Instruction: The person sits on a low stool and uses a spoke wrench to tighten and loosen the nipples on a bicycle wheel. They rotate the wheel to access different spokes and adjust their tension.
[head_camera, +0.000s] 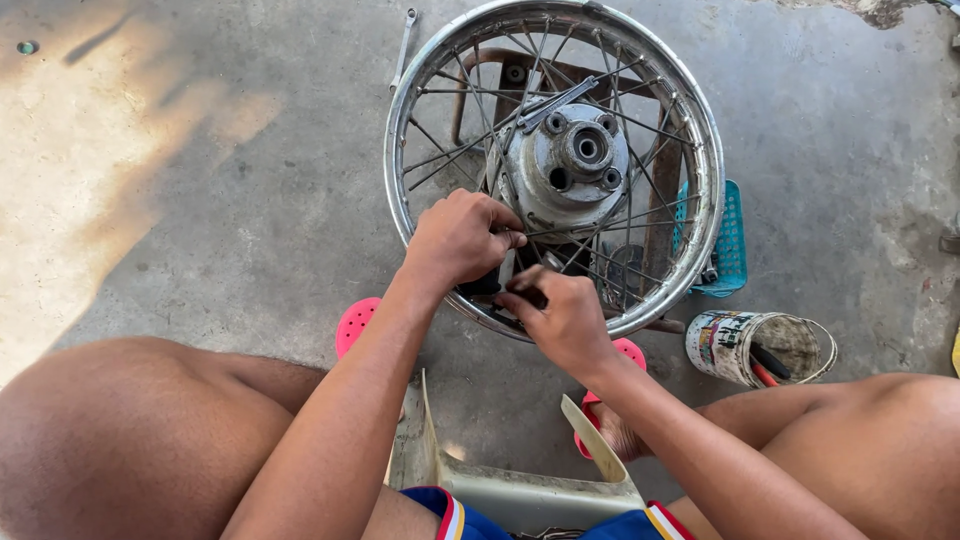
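Observation:
A spoked metal wheel with a chrome rim (702, 140) and a grey hub (575, 160) lies flat on a rusty stand in front of me. My left hand (458, 238) is closed around a dark tool handle among the spokes at the near side of the rim. Just beside it, my right hand (560, 315) pinches a small dark part at the rim's near edge. What sits under the fingers is hidden.
A wrench (403, 45) lies on the concrete floor left of the wheel. A teal plastic basket (733, 245) sits under the rim's right side. A dirty tin can (760, 345) with tools lies tipped at the right. My bare knees and pink sandals (355, 322) frame the bottom.

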